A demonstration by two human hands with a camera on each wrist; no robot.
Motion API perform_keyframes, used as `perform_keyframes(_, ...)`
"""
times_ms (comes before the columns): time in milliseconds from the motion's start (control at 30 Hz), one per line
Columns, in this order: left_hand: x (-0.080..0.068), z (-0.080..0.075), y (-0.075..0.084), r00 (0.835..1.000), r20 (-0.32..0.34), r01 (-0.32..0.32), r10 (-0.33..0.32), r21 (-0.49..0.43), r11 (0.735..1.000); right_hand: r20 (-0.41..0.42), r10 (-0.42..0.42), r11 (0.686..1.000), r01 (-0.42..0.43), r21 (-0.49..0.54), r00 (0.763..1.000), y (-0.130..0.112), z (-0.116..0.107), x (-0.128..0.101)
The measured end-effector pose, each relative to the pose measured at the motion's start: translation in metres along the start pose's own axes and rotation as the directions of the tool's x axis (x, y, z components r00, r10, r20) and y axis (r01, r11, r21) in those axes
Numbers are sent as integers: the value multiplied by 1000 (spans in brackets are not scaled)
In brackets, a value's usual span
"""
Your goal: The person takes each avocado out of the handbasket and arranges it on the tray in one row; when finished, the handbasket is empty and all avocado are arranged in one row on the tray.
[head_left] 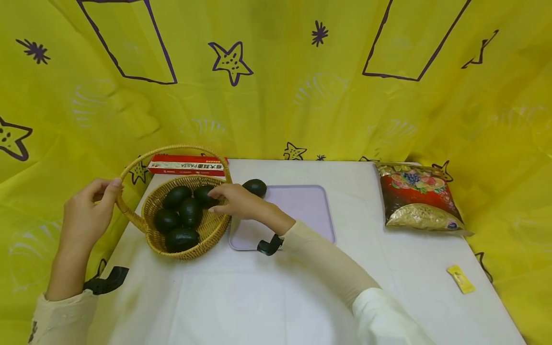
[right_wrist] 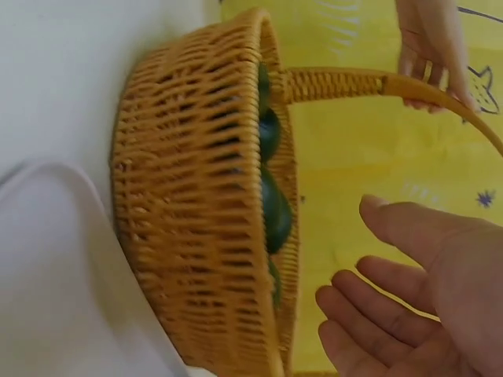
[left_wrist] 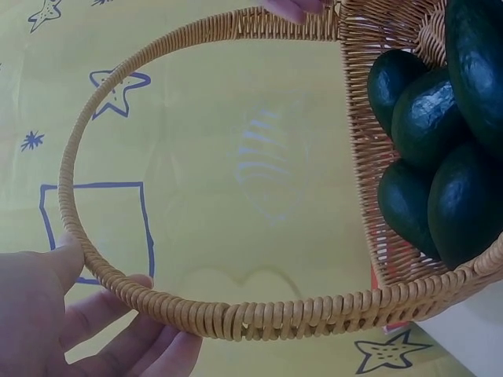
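Note:
A woven wicker basket (head_left: 214, 239) with a tall arched handle (head_left: 151, 153) holds several dark green avocados (head_left: 190, 213). On the handle's left side, my left hand (head_left: 88, 208) grips the wicker, with the thumb and fingers on either side in the left wrist view. My right hand (head_left: 239, 201) hovers by the basket's right rim, below the handle's right end. Its fingers are loosely spread and hold nothing in the right wrist view. One more avocado (head_left: 255, 187) lies outside the basket, near the upper left corner of a pale lilac tray (head_left: 297, 211).
A red and white pasta box (head_left: 187, 165) lies behind the basket. On the right of the white table (head_left: 366, 268) are a red and gold bag (head_left: 420, 196) and a small yellow packet (head_left: 460, 279). Yellow patterned cloth (head_left: 276, 105) surrounds the table.

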State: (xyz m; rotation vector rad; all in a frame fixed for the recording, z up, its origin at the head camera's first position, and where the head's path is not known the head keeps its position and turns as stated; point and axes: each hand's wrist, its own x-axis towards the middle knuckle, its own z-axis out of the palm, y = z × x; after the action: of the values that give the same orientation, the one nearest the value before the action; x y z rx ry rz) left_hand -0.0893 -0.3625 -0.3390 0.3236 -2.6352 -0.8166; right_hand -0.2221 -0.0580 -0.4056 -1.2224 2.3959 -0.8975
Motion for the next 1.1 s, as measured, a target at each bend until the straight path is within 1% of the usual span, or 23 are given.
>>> perform_keyframes(167,0,0,0,1000,-5,-2,2,2,1000,-13,28,998,-29,-64,1000,-5,13,12)
perform_keyframes(367,-1,0,0,1000,-3,-1,1,0,1000,-36,82,989,-86,-122,996,-17,20,22)
perform_keyframes(467,-2,0,0,1000,-7,1,-1,0,1000,-39,108,984,-113,-141,993,-21,23,27)
perform_keyframes(600,-1,0,1,1000,-7,2,-2,4,1000,-56,137,981,-143,-132,989,-22,26,33)
perform_keyframes(800,-1,0,0,1000,-2,11,-11,5,1000,-100,190,968,-203,-146,977,-22,33,42)
perform_keyframes(1100,-1,0,2,1000,-9,15,-15,-2,1000,-172,276,930,-308,-200,946,-21,40,59)
